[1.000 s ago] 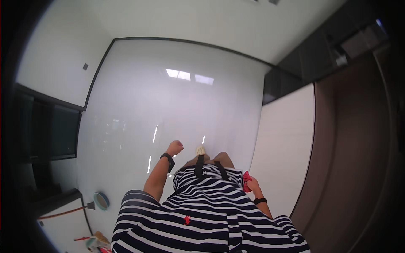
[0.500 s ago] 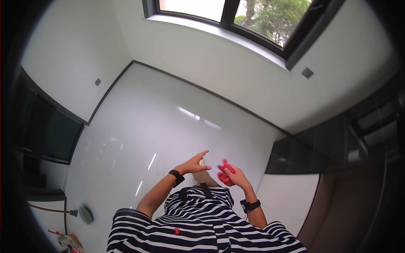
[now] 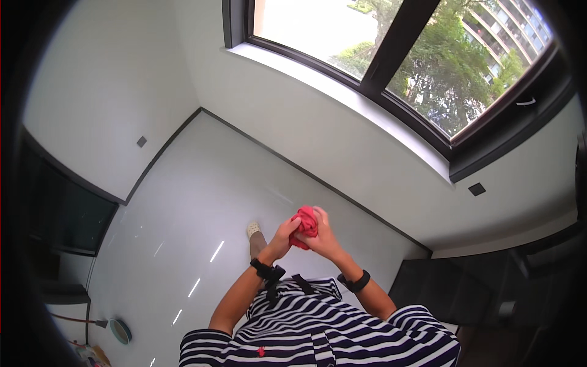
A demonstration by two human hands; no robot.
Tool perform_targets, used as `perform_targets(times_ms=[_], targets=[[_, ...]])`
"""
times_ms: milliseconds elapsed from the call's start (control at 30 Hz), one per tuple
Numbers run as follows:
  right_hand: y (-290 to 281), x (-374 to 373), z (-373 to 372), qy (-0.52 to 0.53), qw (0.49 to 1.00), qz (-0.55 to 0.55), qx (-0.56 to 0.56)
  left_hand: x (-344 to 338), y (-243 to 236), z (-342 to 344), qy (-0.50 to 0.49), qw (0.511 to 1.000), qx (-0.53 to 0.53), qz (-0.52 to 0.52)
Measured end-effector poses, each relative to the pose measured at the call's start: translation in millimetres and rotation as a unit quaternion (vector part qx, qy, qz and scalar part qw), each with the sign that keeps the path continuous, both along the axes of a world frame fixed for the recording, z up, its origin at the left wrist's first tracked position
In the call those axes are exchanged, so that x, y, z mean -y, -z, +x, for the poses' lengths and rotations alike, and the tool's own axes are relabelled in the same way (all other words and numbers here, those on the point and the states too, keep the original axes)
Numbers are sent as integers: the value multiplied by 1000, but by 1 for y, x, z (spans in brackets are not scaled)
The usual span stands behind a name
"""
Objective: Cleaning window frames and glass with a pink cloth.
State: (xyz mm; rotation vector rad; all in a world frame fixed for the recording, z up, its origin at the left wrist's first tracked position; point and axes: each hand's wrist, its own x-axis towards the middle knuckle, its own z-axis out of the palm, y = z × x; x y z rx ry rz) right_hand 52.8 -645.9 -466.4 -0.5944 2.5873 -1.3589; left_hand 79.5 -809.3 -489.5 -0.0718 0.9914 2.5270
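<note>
A bunched red cloth (image 3: 306, 221) is held up in front of my body, gripped from both sides. My left hand (image 3: 283, 237) has its fingers wrapped on the cloth's left side. My right hand (image 3: 323, 238) grips its right side. Some of the fingers are hidden behind the cloth. Both wrists have black bands. Below, one foot in a pale clog (image 3: 254, 229) rests on the glossy white floor (image 3: 177, 244).
A dark-framed window (image 3: 437, 67) with a white sill (image 3: 342, 92) fills the upper right. A dark glossy cabinet (image 3: 446, 284) stands at lower right, a dark glass-fronted unit (image 3: 64, 196) at left. At lower left are a round teal-rimmed object (image 3: 120, 330) and a long wooden handle (image 3: 76, 318).
The view has turned toward the window. My right hand has raised the red cloth from beside my hip to the middle, and my left hand has closed onto it.
</note>
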Motion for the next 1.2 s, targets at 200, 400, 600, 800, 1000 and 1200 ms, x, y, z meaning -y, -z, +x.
perform_targets(times_ms=[200, 400, 600, 800, 1000, 1200], targets=[[4, 45, -112, 78, 945, -241, 209, 48, 7, -136, 79, 992, -13, -102], [5, 54, -196, 212, 934, -268, 109, 55, -27, -251, 68, 920, -237, -304], [7, 53, -274, 300, 908, -284, 74, 54, -29, -353, 126, 977, -110, -135], [18, -26, -389, 422, 847, -322, 31, 113, -14, -469, 36, 930, -144, -337], [66, -146, -499, 496, 864, 39, -74, 202, -8, -559, -84, 825, -169, -533], [47, 11, -576, 407, 886, 201, -93, 268, 13, -627, -117, 774, -168, -599]])
